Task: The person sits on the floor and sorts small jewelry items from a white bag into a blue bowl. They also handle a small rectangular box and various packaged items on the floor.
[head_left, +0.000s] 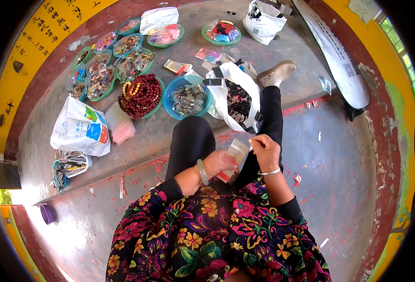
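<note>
We've got the left hand (219,162) pinching the clear sleeve (236,152) over our lap while right hand (265,151) fingertips close at its top edge, so we'd hold its mouth steady and taut.

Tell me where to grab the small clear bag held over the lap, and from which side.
Pinch the clear bag at its upper edge, coming from the right, probably. The left hand already covers its lower end, and the right hand meets its upper right corner; the flat film suits a thumb-and-finger pinch.
</note>
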